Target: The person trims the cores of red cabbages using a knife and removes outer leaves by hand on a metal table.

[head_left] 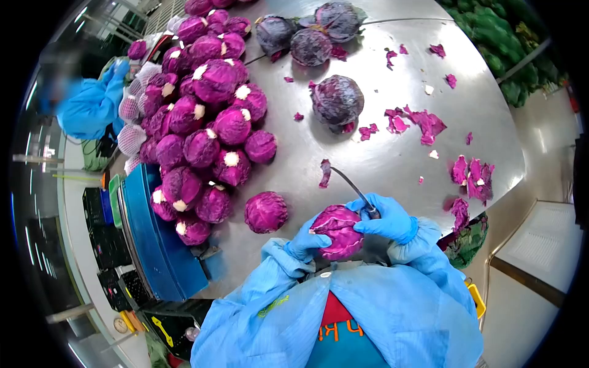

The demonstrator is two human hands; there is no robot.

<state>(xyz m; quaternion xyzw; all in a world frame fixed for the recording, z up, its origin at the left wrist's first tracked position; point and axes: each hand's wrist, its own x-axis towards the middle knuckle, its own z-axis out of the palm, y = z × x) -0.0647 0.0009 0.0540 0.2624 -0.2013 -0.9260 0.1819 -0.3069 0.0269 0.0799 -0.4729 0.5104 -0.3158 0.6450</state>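
Note:
A purple cabbage [337, 232] is held between my two blue-gloved hands, close to my body at the table's near edge. My left hand [307, 240] is closed around its left side. On its right side, my right hand [388, 219] presses with the fingers while also gripping the dark handle of a curved knife [348, 179]. The blade points up and left, and a scrap of purple leaf [324, 173] is at its tip. A single trimmed cabbage [265, 212] lies left of my hands. Farther off sits a darker, untrimmed cabbage [337, 101].
Many trimmed cabbages [201, 148] are piled at the left of the metal table [282, 184]. Dark cabbages [311, 47] stand at the far side. Leaf scraps [429, 124] lie to the right. A blue bin [162, 245] adjoins the left edge. Another person [92, 104] is beyond the pile.

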